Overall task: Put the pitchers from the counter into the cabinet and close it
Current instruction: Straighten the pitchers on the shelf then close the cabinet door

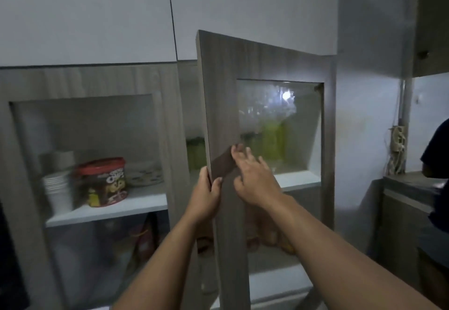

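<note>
The left hand (206, 194) grips the edge of the half-open cabinet door (226, 105); the right hand (252, 178) rests flat on its front, near green pitchers (273, 143) behind the glass.

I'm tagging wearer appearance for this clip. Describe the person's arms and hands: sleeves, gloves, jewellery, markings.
Both forearms are bare up to the bottom edge of the picture; no sleeves show. The left hand and the right hand wear no gloves. No watch, bracelet or ring is visible on the wrists and fingers that show. No tattoos or markings can be made out, though the light is dim and the picture is soft.
</note>
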